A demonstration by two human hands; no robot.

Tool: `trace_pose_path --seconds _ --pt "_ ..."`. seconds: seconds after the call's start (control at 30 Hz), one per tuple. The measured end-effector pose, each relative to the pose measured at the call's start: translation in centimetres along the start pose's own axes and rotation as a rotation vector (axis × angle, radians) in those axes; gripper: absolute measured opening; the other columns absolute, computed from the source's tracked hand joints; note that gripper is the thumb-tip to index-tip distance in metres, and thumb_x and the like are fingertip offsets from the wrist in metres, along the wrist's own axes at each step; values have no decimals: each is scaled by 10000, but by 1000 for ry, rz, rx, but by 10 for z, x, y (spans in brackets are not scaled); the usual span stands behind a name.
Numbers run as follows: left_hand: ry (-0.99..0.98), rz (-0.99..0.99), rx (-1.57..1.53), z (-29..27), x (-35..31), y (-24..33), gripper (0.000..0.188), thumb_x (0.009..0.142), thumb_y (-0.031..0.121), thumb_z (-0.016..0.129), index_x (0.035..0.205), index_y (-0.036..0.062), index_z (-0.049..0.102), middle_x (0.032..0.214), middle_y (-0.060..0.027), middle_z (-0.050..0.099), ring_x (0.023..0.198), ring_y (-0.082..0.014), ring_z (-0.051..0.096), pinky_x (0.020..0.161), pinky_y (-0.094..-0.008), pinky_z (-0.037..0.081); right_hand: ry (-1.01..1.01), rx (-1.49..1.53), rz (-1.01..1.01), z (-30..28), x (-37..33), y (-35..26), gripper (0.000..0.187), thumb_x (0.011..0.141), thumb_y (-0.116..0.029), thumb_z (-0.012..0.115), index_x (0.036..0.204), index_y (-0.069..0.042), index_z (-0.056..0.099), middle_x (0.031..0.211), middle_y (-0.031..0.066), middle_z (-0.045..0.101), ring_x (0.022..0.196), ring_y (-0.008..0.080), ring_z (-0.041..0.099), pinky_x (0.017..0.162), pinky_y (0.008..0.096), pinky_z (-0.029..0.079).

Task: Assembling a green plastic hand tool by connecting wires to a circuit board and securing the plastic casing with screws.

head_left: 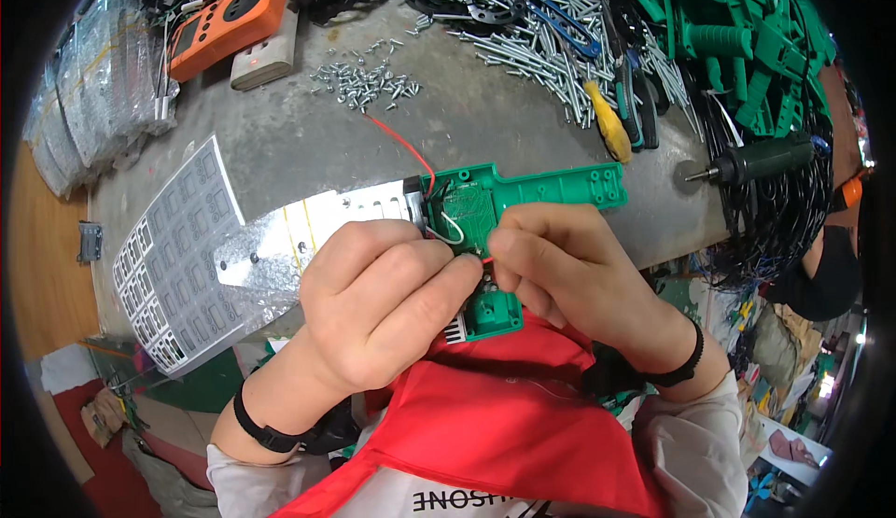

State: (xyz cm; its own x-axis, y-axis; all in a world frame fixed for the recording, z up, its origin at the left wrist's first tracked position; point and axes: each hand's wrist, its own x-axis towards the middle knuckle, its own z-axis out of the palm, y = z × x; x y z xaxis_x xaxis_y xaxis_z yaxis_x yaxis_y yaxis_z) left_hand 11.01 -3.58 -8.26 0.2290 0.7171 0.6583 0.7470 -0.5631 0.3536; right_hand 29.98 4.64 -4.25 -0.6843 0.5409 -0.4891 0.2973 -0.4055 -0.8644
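A green plastic tool housing half [560,187] lies open on the grey table in front of me, its handle pointing right. Inside it are a white wire [455,229] and thin dark leads. A flat metal blade [280,247] in clear plastic wrap extends from the housing to the left. My left hand [383,299] is closed over the housing's near side, its fingertips pinched at a short red wire [487,260]. On the other end of that bit of wire, my right hand [574,266] is closed in a pinch. Another red wire [401,140] sticks out beyond the housing. The fingers partly hide the wiring.
Small screws [364,81] lie beyond the housing, with a heap of long screws [537,47] farther back. An orange meter [229,28], a sticker sheet [182,257], a yellow-handled screwdriver [609,124], an electric screwdriver [765,159] and green housings [719,40] surround the work.
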Motion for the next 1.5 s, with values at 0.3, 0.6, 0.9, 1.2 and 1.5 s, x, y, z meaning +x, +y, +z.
trace_pose_path --seconds 0.3,0.6,0.9,1.2,1.5 --pt "-79 25 46 -11 -10 -11 353 519 17 713 867 78 716 826 -37 574 803 -256 534 677 -334 451 275 -171 -321 -1 -8 44 182 941 -91 580 783 -1 573 607 7 512 550 54 447 494 265 366" --pt "-132 32 12 -12 -2 -8 273 605 150 655 864 73 701 818 -27 613 765 -201 603 610 -317 436 306 -358 -677 -1 -2 68 133 885 -58 634 769 -30 575 612 55 511 500 146 483 481 302 370" --pt "-194 26 70 -16 -10 -9 265 620 131 670 875 76 718 834 -13 626 765 -211 564 609 -329 436 318 -404 -759 -4 1 71 121 861 -72 654 772 -52 575 615 59 506 492 198 499 476 330 372" --pt "-226 14 54 -15 -5 -3 333 532 26 705 862 65 713 810 -37 599 737 -235 554 608 -327 461 320 -420 -741 -2 -2 69 120 851 -68 656 763 -57 575 612 61 511 489 208 500 474 334 374" --pt "-245 -24 81 -21 -7 4 359 538 0 702 893 49 721 824 -51 614 748 -238 574 612 -330 475 318 -419 -776 2 2 70 120 847 -62 662 766 -53 575 617 65 519 492 216 506 479 338 375"
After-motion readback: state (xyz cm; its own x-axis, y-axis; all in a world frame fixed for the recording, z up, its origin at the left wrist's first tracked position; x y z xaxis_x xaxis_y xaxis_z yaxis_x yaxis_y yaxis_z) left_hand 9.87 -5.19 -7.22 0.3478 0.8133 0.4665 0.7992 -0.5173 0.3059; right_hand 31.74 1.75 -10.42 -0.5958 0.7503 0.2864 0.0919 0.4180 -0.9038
